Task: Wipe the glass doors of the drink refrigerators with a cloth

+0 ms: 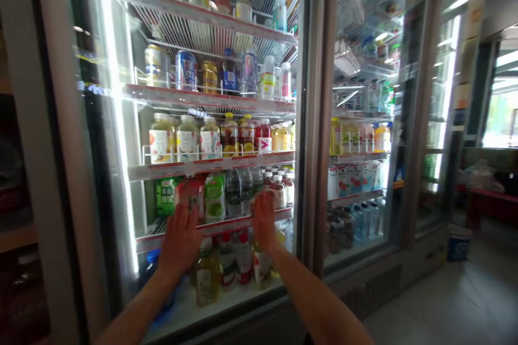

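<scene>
Drinks fridge (311, 118), tall, metal-framed: lit from the left by a white strip and stocked on several tiers. Second fridge (418, 118): placed to the right, likewise filled with drinks. Lower shelf (232, 225): crossed in front by both hands. Blue-and-white box (459, 242): set on the floor, far right.

Left hand (180, 240): raised before the red pack (195, 193), fingers extended and slightly apart; whether the pack is touched or gripped cannot be told. Right hand (265, 221): held upright with fingers close together, beside the small white-capped bottles (278, 188); contact is blurred.

The red pack is shelved between a green box (165, 199) and a green-and-white pack (214, 194); clear bottles (234, 194) are ranked farther right. Red-capped bottles (243, 264) are stood below. A blue can (186, 71) is displayed two tiers above.
</scene>
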`<act>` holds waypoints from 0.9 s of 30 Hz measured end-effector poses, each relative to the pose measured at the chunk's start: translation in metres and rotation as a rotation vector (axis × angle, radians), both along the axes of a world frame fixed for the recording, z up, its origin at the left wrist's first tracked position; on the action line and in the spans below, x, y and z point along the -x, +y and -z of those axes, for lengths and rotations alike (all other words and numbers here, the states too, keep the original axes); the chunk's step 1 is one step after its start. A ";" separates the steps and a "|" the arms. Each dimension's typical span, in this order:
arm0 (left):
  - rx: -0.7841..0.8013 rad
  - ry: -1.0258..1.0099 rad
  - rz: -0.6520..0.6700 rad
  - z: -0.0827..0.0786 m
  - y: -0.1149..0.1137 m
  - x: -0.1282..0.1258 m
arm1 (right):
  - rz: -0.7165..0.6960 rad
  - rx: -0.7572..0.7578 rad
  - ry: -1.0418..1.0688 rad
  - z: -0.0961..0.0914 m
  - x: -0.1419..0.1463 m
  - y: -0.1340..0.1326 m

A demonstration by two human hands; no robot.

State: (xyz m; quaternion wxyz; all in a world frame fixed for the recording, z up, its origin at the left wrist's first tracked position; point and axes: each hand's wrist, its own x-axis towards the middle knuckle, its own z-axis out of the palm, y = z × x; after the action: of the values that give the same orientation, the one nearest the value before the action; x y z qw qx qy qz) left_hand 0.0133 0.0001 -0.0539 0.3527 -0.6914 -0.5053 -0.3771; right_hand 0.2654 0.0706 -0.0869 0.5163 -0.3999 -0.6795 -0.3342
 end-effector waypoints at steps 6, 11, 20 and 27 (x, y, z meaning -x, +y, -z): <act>-0.097 0.072 0.057 -0.010 0.000 0.024 | 0.066 -0.018 0.008 -0.039 -0.022 0.012; -0.111 0.076 0.019 -0.012 0.002 0.033 | 0.088 -0.015 0.119 -0.050 -0.015 0.013; -0.022 0.060 -0.104 -0.020 -0.009 0.047 | -0.008 -0.113 0.061 -0.069 -0.009 0.013; 0.004 0.066 -0.158 -0.020 -0.013 0.049 | -0.115 -0.142 -0.211 -0.066 0.000 0.003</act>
State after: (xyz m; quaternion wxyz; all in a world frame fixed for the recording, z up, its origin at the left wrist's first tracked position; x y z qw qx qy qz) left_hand -0.0355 -0.0127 -0.0338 0.3963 -0.6620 -0.5474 -0.3241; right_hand 0.2653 0.0740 -0.0211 0.4874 -0.2854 -0.7265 -0.3915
